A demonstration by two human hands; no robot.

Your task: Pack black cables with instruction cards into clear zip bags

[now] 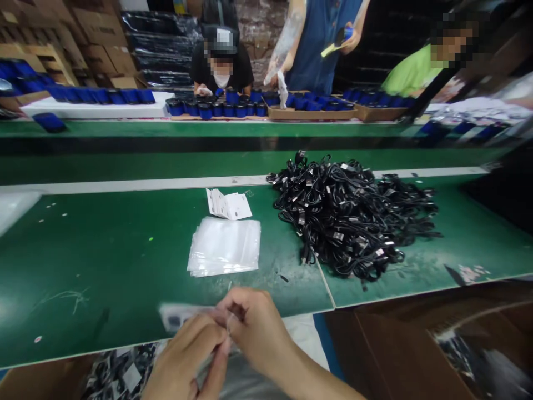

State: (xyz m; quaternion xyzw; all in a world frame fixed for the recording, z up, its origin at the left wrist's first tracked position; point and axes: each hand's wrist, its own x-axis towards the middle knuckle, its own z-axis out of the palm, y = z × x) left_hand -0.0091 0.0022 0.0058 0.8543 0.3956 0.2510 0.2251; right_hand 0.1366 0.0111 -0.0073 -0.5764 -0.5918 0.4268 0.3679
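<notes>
My left hand [191, 347] and my right hand [260, 328] meet at the table's front edge, fingers pinched together. Between them is a clear plastic bag [175, 315], blurred, with a whitish card-like piece and dark marks showing at its left end. The fingers hide the rest of it. Just beyond my hands lies a stack of clear plastic bags [225, 247]. Behind that stack sits a small fanned pile of white printed cards [229, 204]. To the right spreads a large heap of black USB cables [341, 216], coiled in bundles.
Below the table's front edge, a box of packed bags [125, 372] stands left and a brown cardboard box [395, 344] right. Across the green table [104, 261], co-workers handle blue jars [233, 108] in rows and trays. Plastic sheeting [14, 208] lies far left.
</notes>
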